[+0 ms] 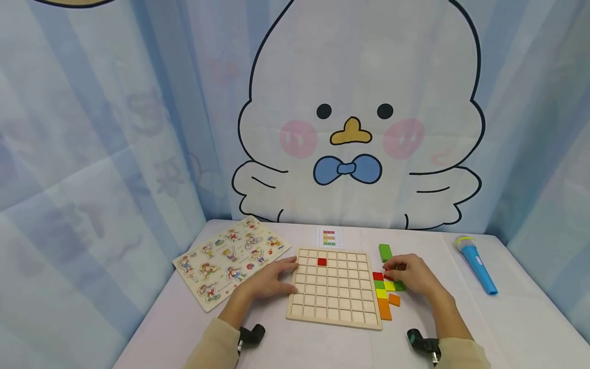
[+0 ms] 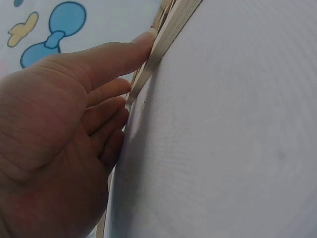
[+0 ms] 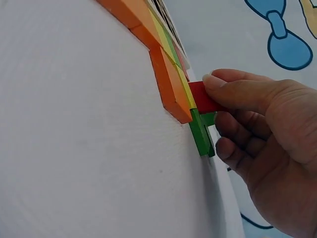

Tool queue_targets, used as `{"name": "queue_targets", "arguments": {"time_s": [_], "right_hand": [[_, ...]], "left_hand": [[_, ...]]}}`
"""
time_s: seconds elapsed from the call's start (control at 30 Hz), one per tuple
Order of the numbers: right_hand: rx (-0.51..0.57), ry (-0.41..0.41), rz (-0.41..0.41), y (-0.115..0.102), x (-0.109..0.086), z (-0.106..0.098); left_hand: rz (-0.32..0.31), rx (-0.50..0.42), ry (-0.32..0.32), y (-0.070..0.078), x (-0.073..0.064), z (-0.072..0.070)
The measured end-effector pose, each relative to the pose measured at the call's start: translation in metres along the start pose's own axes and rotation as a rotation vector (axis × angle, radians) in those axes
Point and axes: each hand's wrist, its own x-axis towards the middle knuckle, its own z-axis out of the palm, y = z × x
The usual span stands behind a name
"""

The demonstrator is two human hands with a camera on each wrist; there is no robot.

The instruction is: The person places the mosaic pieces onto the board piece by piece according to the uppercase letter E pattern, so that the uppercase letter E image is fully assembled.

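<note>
A wooden grid board (image 1: pixel 332 287) lies on the table with one red square tile (image 1: pixel 322 262) in a cell of its second row from the top. My left hand (image 1: pixel 272 279) rests at the board's left edge; in the left wrist view its thumb touches the board's side (image 2: pixel 171 37), and the fingers are nearly straight. To the right of the board, my right hand (image 1: pixel 412 274) pinches a red block (image 3: pixel 202 96) between thumb and fingers. Beneath it lie green, yellow, red and orange blocks (image 1: pixel 384 309) beside the board's edge.
A small pattern card (image 1: pixel 329 238) with coloured squares lies behind the board. At the left is a wooden picture board (image 1: pixel 230 261) with cartoon figures. A blue toy microphone (image 1: pixel 479 266) lies at the far right. A green block (image 1: pixel 384 252) sits near the board's upper right corner.
</note>
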Motion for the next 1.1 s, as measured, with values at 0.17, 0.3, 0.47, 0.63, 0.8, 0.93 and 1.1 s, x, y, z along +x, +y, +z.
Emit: {"name": "queue_targets", "arguments": {"time_s": [0.17,0.3,0.47,0.63,0.8,0.93,1.1], "right_hand": [[0.042,0.019,-0.016,-0.003,0.002,-0.003],[0.106,0.05,-0.037,-0.005,0.003,-0.005],[0.222,0.043,-0.036,-0.012,0.003,-0.002],[0.324,-0.008,-0.029,-0.025,0.004,0.007],[0.359,-0.035,-0.046,-0.035,0.007,0.017],[0.389,-0.038,-0.06,-0.041,0.009,0.025],[0.427,0.005,-0.1,-0.051,0.014,0.036]], "left_hand": [[0.001,0.002,0.0,0.0,0.0,0.0],[-0.001,0.001,-0.001,0.0,0.001,0.001],[-0.006,-0.003,-0.003,0.002,0.0,0.0],[-0.013,-0.005,-0.006,0.004,-0.001,0.0],[-0.015,-0.003,-0.009,0.004,0.0,0.0],[-0.02,-0.001,-0.007,0.004,0.0,0.0],[-0.014,0.002,-0.001,0.004,0.0,0.0]]}}
